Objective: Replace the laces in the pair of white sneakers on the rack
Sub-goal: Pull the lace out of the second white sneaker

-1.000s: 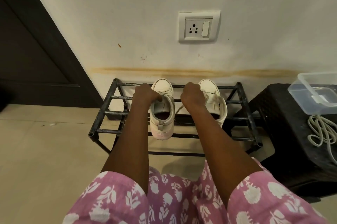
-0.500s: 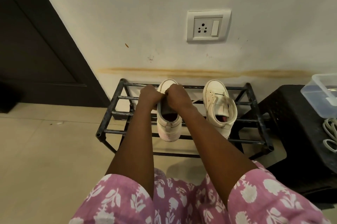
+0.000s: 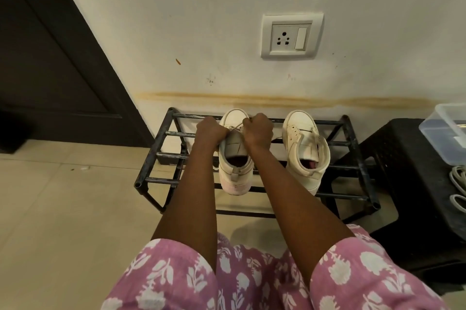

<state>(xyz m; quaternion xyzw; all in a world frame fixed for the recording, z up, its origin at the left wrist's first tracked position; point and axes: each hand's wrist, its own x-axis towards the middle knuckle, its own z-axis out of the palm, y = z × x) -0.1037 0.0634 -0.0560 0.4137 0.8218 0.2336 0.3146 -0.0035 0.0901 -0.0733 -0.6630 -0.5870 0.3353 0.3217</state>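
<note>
Evidently an early stage of the relacing. The pair sits toes to the wall on the top bars of the black tubular-metal shoe rack (image 3: 162, 155), which stands against the stained cream wall (image 3: 201, 32). My left hand (image 3: 210, 130) is curled round the lacing edge of the off-white, thick-soled worked sneaker (image 3: 234, 160) (the one nearer the door) and steadies it. My right hand (image 3: 258, 130) is closed in a fist just beside it, pinching the thin off-white old lace (image 3: 237, 126), which runs taut between the two hands above the tongue.

I judge this step to be the loosening or drawing-out of that lace; as far as the view shows, it is not yet free of the eyelets. The second sneaker (image 3: 305, 150), of the same kind, stands apart to the right, untouched, its tongue slack. Whether a lace is threaded in it I cannot tell. Left to do, on this reading: strip both shoes, then thread new laces through each.

Containers: a clear rectangular plastic tub (image 3: 446, 130) rests on the black moulded-plastic stool (image 3: 403, 171) to the right of the rack. The frame edge cuts off its contents, and I cannot make them out. Beside the tub, on the stool top and not inside it, lie loose coils of white cord (image 3: 457, 174), probably the replacement laces. Each sneaker's opening shows only a reddish lining.
</note>
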